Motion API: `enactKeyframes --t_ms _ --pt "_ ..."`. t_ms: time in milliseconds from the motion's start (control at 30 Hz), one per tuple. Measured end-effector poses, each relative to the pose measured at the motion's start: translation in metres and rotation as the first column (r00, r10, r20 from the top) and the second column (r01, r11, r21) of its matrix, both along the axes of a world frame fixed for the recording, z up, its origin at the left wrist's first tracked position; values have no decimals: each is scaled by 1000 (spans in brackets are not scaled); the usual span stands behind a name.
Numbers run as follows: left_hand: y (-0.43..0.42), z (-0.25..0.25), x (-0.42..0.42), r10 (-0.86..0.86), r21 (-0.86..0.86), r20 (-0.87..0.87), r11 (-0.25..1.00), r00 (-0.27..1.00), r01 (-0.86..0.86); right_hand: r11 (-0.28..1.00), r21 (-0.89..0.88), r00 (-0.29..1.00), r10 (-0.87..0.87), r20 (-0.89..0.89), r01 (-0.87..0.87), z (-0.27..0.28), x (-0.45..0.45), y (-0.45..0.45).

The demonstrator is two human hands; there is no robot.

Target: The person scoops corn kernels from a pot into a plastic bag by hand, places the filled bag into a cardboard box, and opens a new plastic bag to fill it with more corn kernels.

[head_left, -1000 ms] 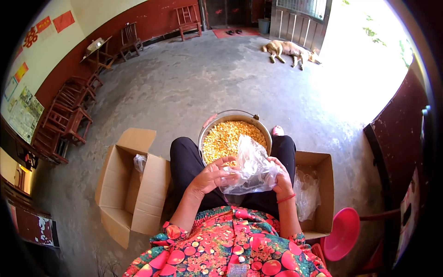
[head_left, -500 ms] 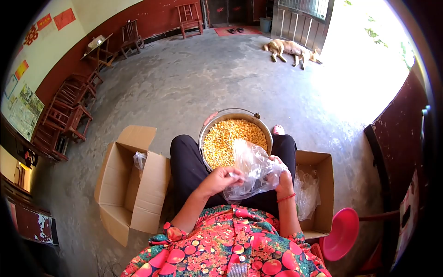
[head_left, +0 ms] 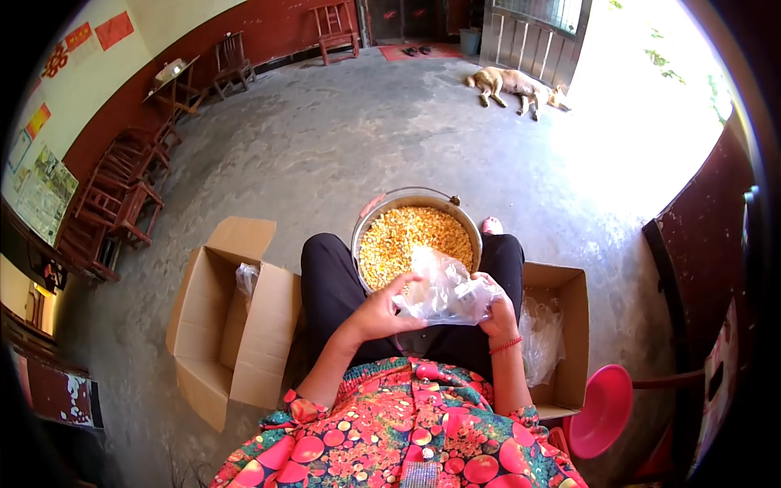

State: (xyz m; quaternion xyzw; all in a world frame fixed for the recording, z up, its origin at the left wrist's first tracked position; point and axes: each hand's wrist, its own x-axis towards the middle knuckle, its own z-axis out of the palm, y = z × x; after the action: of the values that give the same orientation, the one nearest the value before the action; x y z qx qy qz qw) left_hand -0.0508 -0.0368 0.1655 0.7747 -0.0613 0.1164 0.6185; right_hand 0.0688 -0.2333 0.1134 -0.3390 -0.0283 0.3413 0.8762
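Observation:
A clear plastic bag (head_left: 446,294) is stretched between my two hands, just over the near rim of a metal bucket (head_left: 355,254). Yellow corn kernels (head_left: 411,240) fill much of the bucket, which stands between my knees. My left hand (head_left: 382,315) grips the bag's left side, thumb and fingers around the plastic. On the other side, my right hand (head_left: 498,315), with a red bracelet at the wrist, is closed on the bag's right edge. Whether anything lies inside the bag, I cannot tell.
At my left stands an open cardboard box (head_left: 264,342) with a bit of plastic inside. A second box (head_left: 576,346) at my right holds clear plastic bags (head_left: 540,342). Beside it is a pink basin (head_left: 600,411). A dog (head_left: 517,85) lies by the door; wooden chairs (head_left: 122,207) line the left wall.
My left hand has gone from pinching the bag to a wider grip at its side. The bag has risen slightly and bunched up. My right hand has kept its hold.

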Motion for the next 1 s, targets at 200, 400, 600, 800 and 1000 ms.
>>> enactKeyframes --t_ms 200,400,600,800,1000 --pt "1 -19 2 81 -4 -260 996 962 -85 999 21 999 39 27 -39 8 -1 -3" --pt "0 -22 4 316 108 -92 946 944 -307 703 -442 667 -62 742 557 66 -27 4" --pt "-11 -5 3 -15 -566 -320 805 947 -178 468 -366 211 351 912 804 96 -39 16" --pt "18 5 -1 -164 -898 -223 418 961 -137 507 -609 405 461 790 610 7 -19 3" --pt "42 -13 -3 -301 -952 -91 307 949 6 921 -359 928 -7 373 151 8 -10 -4"
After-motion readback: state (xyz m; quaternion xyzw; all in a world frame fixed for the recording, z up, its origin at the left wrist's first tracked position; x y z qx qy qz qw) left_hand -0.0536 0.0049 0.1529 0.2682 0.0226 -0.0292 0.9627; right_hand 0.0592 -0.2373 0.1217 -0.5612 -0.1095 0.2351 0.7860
